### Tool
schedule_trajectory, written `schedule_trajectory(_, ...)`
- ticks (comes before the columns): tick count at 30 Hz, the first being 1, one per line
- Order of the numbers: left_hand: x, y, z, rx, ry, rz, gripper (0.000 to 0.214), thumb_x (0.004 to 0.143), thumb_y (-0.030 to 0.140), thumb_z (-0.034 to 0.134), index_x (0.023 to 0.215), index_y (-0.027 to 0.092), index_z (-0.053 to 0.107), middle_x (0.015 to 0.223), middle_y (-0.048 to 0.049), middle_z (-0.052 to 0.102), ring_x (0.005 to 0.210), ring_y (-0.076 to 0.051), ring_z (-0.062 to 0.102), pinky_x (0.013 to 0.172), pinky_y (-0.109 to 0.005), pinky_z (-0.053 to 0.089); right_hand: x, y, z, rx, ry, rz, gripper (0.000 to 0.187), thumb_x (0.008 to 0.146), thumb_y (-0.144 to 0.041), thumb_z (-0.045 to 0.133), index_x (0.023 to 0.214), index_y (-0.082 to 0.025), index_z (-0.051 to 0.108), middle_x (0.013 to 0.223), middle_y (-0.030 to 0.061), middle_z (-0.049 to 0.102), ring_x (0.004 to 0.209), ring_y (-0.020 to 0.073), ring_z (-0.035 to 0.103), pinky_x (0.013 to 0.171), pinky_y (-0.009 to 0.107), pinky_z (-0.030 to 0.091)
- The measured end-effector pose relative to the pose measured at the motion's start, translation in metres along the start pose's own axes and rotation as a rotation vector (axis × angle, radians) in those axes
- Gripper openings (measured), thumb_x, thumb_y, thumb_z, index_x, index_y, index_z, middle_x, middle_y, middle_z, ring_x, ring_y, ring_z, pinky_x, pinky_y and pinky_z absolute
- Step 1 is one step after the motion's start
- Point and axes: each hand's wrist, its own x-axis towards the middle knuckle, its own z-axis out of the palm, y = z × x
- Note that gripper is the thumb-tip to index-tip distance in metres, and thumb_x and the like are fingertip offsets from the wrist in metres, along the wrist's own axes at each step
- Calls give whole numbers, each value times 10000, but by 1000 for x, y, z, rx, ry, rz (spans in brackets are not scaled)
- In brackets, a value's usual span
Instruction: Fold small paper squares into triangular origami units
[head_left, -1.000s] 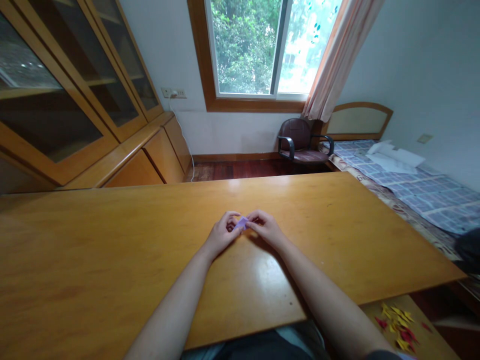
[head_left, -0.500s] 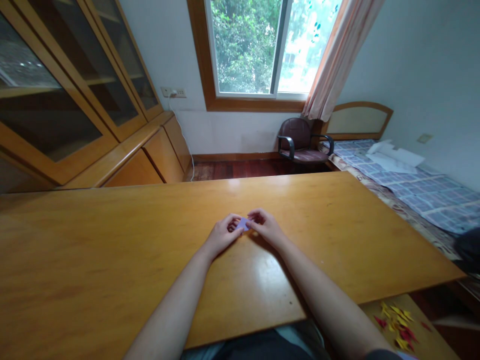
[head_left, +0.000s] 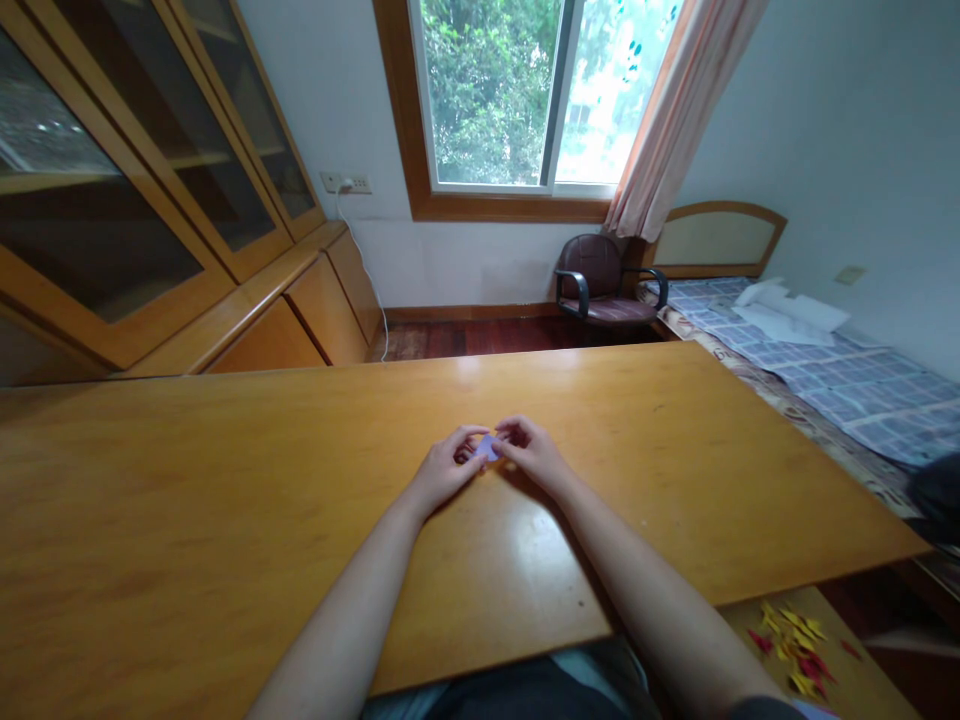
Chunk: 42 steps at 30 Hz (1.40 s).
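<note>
A small piece of purple paper (head_left: 487, 448) is held between my two hands, over the middle of the wooden table (head_left: 247, 500). My left hand (head_left: 448, 466) pinches its left side, with the thumb at the near edge and the index finger curved along the far side. On the right side, my right hand (head_left: 528, 450) grips the paper between thumb and fingers. Part of the paper is covered by the fingers, and its folds are too small to make out.
Several yellow and red folded paper pieces (head_left: 801, 645) lie on a lower wooden surface (head_left: 870, 680) at the bottom right. Beyond the table stand a brown armchair (head_left: 596, 280) and a bed (head_left: 847, 370) with white sheets on it. A glass-door cabinet (head_left: 142, 180) fills the left.
The left index finger has stretched slightly further right along the paper's far edge. Otherwise both hands and the paper stay in nearly the same place.
</note>
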Motion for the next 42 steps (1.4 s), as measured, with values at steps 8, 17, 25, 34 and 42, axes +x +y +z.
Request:
schedule_trajectory(8,0,1,-1,54,56,3,242,866,345,605,1057,199,636,922,-43,718,864,-189,687,798,-300,535,-1,0,1,36,-39,23,304,768,-360,748,984,-201,604,816,-1,664,724,152,629,681,292,500)
schedule_trajectory(17,2,4,-3,156,92,18,187,838,356,637,867,180,694,843,-40,715,770,-180,648,701,-271,502,-3,-5,2,-8,-79,39,273,772,-322,727,980,-192,606,803,1,666,681,145,619,611,270,481)
schedule_trajectory(25,3,1,-3,106,79,-27,219,840,381,633,823,169,685,746,-18,679,675,-158,604,619,-244,456,-2,-3,1,-40,-69,24,277,784,-328,722,999,-192,612,823,7,660,711,149,621,640,276,488)
schedule_trajectory(34,8,-9,-8,-58,213,-55,223,801,393,661,790,171,649,741,7,645,721,-151,597,687,-238,457,0,0,2,49,-69,-10,505,792,-355,739,1229,-244,513,882,-11,636,793,156,626,741,296,495)
schedule_trajectory(42,9,-8,-8,-95,179,-85,235,790,398,674,779,164,649,725,2,662,700,-154,613,674,-246,471,2,-1,13,107,6,55,507,761,-346,757,1194,-234,519,735,-48,578,677,144,571,644,271,458)
